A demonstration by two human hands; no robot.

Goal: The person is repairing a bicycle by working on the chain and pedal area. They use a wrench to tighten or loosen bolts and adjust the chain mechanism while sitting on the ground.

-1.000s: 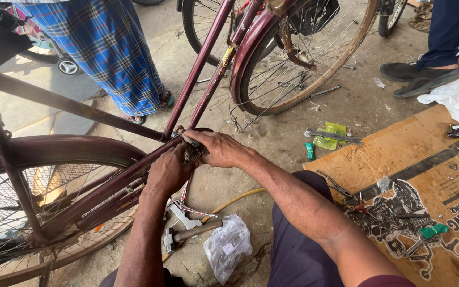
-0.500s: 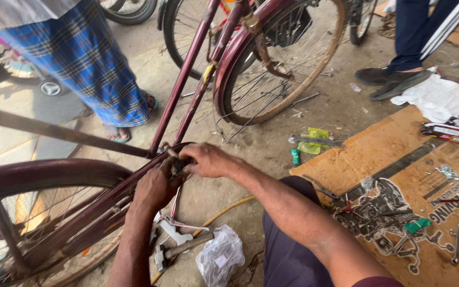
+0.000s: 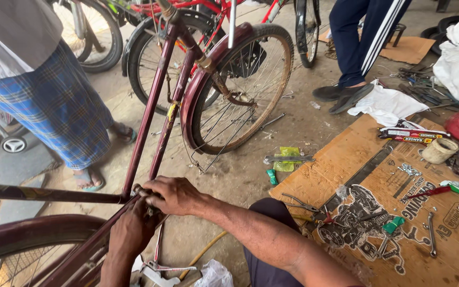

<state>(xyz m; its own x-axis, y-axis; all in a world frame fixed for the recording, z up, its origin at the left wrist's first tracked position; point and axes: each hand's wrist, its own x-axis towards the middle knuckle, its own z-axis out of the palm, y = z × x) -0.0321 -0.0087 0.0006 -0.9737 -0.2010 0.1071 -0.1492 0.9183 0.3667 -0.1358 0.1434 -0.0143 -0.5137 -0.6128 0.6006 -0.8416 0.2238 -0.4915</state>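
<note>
Both hands are seen at the joint where the tubes of a maroon bicycle frame (image 3: 150, 114) meet, near and left in the scene. The right hand (image 3: 173, 194) is laid over the joint from the right, knuckles up, forearm stretched back to the near right; its fingers are curled and pressed together over a small fitting, which is mostly hidden. The left hand (image 3: 134, 229) is raised from below, wrist bent, its fingers closed about the same joint; what is pinched cannot be told. The two hands are touching. The rear wheel (image 3: 240, 87) stands beyond, further off. A sheet of cardboard (image 3: 357, 175) lies on the ground to the right, with pliers (image 3: 299, 202) and a spanner (image 3: 431, 234) on it. A person in a checked blue cloth (image 3: 59, 109) stands far left
</note>
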